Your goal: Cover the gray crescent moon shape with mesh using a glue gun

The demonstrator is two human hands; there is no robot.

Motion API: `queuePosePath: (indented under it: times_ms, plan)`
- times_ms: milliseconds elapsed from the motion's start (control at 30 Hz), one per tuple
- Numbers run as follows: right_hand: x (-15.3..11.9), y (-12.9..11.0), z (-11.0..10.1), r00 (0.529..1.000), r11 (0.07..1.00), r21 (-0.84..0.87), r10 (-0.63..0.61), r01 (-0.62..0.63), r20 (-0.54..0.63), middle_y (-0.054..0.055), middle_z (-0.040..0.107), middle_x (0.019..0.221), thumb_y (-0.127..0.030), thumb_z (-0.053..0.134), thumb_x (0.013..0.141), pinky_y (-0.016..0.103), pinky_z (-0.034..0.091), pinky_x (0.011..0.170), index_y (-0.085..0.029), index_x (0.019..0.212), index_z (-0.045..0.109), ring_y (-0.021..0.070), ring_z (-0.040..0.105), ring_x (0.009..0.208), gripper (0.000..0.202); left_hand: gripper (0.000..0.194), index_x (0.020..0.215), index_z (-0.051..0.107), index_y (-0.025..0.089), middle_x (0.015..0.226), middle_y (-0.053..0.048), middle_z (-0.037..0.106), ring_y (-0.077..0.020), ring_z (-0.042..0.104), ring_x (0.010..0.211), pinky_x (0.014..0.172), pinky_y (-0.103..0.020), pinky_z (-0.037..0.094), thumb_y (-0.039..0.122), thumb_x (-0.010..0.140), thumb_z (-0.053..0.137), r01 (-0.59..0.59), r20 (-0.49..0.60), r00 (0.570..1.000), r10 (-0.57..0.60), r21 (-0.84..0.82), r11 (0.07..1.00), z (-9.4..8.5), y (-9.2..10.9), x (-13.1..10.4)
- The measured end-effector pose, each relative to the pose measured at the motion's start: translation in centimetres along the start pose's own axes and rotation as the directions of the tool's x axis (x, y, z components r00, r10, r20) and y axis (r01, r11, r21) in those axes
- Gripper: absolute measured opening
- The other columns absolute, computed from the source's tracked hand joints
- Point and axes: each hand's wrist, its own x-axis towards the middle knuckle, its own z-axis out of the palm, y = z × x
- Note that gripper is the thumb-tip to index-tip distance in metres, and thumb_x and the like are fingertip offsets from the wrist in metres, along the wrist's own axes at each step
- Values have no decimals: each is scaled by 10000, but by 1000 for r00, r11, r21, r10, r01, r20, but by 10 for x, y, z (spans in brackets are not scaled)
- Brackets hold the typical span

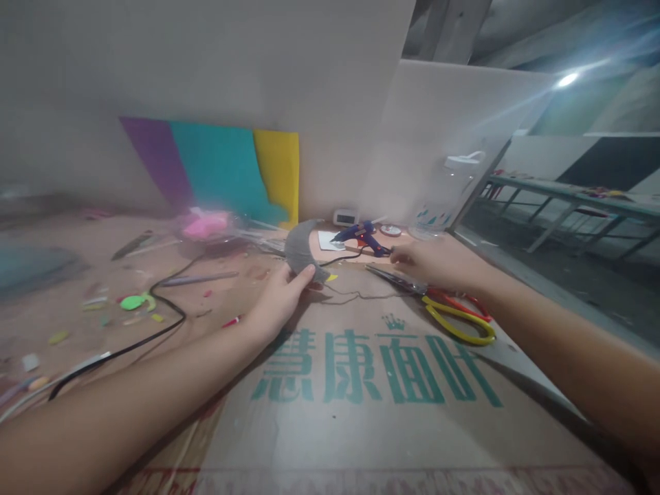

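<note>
A grey crescent-shaped piece [300,249] is held upright between the thumb and fingers of my left hand [286,292]. My right hand [420,263] is by the handle end of a dark blue glue gun [364,236], its fingers bent together; whether they touch the handle is hard to tell. The glue gun lies with its nozzle over a small white card [330,242]. Scissors with red and yellow handles [458,323] lie under and beside my right wrist, blades pointing left.
Printed cardboard [361,426] covers the near table. Coloured scraps, a black cable [165,326] and a pink item in clear plastic [206,225] lie left. A clear bottle [438,199] and a small digital clock [345,218] stand at the back, near a striped sheet [221,168].
</note>
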Motion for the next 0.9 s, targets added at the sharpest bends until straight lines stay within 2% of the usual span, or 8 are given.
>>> queuePosePath:
  times_ms: [133, 267, 400, 500, 600, 733, 900]
  plan:
    - [10, -14, 6, 995, 999, 18, -50, 48, 87, 49, 728, 950, -338, 475, 893, 270, 361, 610, -246, 955, 689, 200, 632, 782, 241, 354, 984, 603, 154, 902, -52, 706, -161, 680, 712, 668, -301, 558, 418, 771, 704, 32, 1, 999, -32, -19, 999, 2, 0, -1]
    - [24, -15, 7, 993, 998, 8, -70, 70, 95, 62, 726, 917, -356, 506, 882, 287, 375, 638, -248, 880, 698, 215, 633, 794, 220, 337, 967, 577, 157, 864, -38, 696, -152, 681, 687, 660, -297, 557, 411, 780, 696, 40, -1, 999, -40, -14, 999, 3, 0, -1]
    - [48, 3, 16, 994, 996, 33, 84, -86, 68, 119, 721, 874, -464, 571, 847, 310, 400, 652, -199, 848, 706, 251, 641, 795, 297, 367, 932, 565, 166, 735, -5, 659, -141, 640, 638, 625, -280, 529, 457, 760, 706, 47, -4, 999, -47, 4, 999, 2, -1, -1]
    - [70, 21, 28, 986, 983, 85, 159, -162, 44, 156, 725, 937, -466, 555, 862, 321, 432, 666, -149, 1039, 680, 270, 653, 821, 383, 356, 828, 575, 170, 604, 36, 570, -109, 532, 549, 529, -227, 439, 492, 746, 705, -3, -18, 1000, 4, 50, 999, 1, -1, -1]
    - [86, 28, 39, 987, 971, 175, 160, -163, 28, 158, 719, 1065, -462, 602, 841, 301, 461, 717, -126, 1176, 630, 259, 659, 908, 475, 324, 749, 578, 173, 578, 38, 543, -100, 484, 535, 499, -215, 389, 478, 751, 688, -53, -25, 998, 55, 85, 995, 1, 0, -1]
    - [94, 16, 49, 989, 939, 314, 150, -137, -15, 125, 710, 1143, -446, 607, 850, 257, 473, 734, -149, 1195, 635, 218, 664, 937, 456, 280, 725, 576, 177, 581, 29, 571, -111, 509, 536, 511, -226, 413, 427, 730, 701, 7, -26, 1000, -5, 95, 995, 3, 4, -3]
    - [96, 3, 58, 975, 884, 432, 217, -181, -37, 105, 750, 946, -332, 631, 824, 250, 472, 627, -135, 1079, 679, 202, 673, 768, 326, 236, 736, 594, 163, 631, -4, 632, -143, 579, 587, 571, -257, 464, 359, 703, 723, 80, -27, 997, -78, 90, 993, 6, 10, -4]
